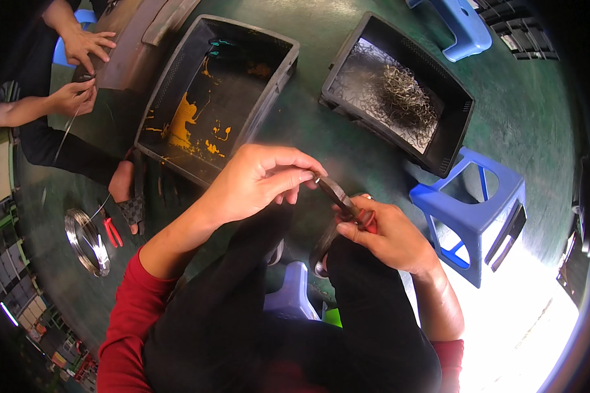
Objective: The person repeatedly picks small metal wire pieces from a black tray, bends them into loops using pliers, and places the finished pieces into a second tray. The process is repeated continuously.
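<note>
My right hand (393,237) is wrapped round the red handles of a pair of pliers (335,192), whose dark metal jaws point up and left. At the jaws' tip, my left hand (259,180) pinches a small piece of metal (317,178) between thumb and forefinger. The piece is too small to make out its shape, and whether the jaws grip it I cannot tell. Both hands are held above my knees, in front of two black plastic crates.
The left crate (226,92) has yellow stains inside; the right crate (377,137) holds a heap of bent wire pieces (406,95). Blue stools (495,187) stand at right. A wire coil (100,252) and red-handled pliers (113,232) lie left, near a co-worker's hands (88,49) holding a wire.
</note>
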Available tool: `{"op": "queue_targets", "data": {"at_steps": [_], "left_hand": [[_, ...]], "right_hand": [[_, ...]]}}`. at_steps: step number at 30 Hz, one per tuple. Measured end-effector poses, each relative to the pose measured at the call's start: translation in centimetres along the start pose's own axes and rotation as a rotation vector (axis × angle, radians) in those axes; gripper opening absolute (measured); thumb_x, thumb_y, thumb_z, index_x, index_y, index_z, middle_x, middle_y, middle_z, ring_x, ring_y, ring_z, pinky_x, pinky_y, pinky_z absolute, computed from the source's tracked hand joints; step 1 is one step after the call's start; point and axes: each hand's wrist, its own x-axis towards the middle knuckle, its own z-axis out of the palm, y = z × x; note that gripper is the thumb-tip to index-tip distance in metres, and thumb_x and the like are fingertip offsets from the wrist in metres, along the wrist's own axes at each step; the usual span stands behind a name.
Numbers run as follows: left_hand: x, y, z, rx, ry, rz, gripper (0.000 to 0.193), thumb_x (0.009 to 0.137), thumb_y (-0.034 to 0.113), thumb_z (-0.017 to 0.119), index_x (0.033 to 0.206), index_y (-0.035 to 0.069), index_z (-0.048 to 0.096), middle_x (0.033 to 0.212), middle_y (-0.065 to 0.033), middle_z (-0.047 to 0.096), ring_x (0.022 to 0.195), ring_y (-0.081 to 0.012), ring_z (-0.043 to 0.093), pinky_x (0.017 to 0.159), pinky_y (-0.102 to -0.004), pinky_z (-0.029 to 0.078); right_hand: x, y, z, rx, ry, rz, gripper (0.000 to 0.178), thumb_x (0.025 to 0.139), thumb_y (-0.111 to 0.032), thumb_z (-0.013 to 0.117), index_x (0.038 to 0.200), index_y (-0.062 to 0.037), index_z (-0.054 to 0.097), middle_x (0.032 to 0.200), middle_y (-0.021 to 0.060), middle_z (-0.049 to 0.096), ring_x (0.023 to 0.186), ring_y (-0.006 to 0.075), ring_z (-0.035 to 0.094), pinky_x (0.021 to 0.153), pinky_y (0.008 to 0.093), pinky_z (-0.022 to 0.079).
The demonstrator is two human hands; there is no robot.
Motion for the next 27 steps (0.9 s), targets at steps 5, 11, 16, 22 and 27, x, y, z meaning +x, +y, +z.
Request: {"op": "queue_targets", "data": {"at_steps": [5,11,16,22,27], "left_hand": [[0.0,-0.3,-0.1,-0.068,-0.048,-0.028,0.020,0.095,0.003,0.055,0.109,0.001,0.069,0.081,-0.0049,0.068,0.063,-0.0075,0.059,0.055,-0.0207,0.046],[0.0,-0.4,0.2,-0.060,-0.145,-0.018,0.027,0.098,0.005,0.048,0.118,0.001,0.066,0.075,-0.0033,0.063,0.057,-0.0061,0.053,0.053,-0.0209,0.043],[0.2,-0.3,0.5,0.013,-0.165,0.010,0.030,0.098,0.006,0.046,0.120,0.001,0.065,0.069,-0.0032,0.061,0.053,-0.0059,0.050,0.051,-0.0219,0.040],[0.6,-0.8,1.1,0.208,-0.154,0.186,0.031,0.095,0.004,0.044,0.119,0.002,0.065,0.064,-0.0045,0.060,0.052,-0.0094,0.054,0.052,-0.0243,0.043],[0.5,-0.7,2.0,0.257,-0.095,0.265,0.031,0.094,0.003,0.045,0.118,0.001,0.064,0.063,-0.0061,0.058,0.054,-0.0117,0.056,0.054,-0.0265,0.045]], "right_hand": [[-0.3,-0.2,0.0,-0.004,0.002,0.025,0.026,0.094,-0.020,0.065,0.109,0.0010,0.064,0.085,0.0035,0.059,0.078,0.0108,0.054,0.074,0.0279,0.045],[-0.4,-0.2,0.2,0.017,0.051,0.028,0.023,0.095,-0.021,0.063,0.103,0.0006,0.065,0.075,0.0027,0.057,0.069,0.0109,0.053,0.067,0.0292,0.044],[-0.6,0.6,0.0,-0.094,0.044,0.058,0.024,0.092,-0.022,0.066,0.099,0.0005,0.064,0.078,0.0023,0.060,0.072,0.0102,0.054,0.069,0.0291,0.045],[-0.4,1.9,0.8,0.072,0.083,0.047,0.018,0.085,-0.011,0.073,0.093,0.0002,0.061,0.077,0.0018,0.060,0.074,0.0073,0.051,0.071,0.0269,0.045],[-0.4,2.2,1.0,-0.005,0.192,-0.012,0.016,0.083,-0.005,0.072,0.093,-0.0004,0.061,0.077,0.0022,0.061,0.074,0.0074,0.051,0.071,0.0259,0.045]]}}
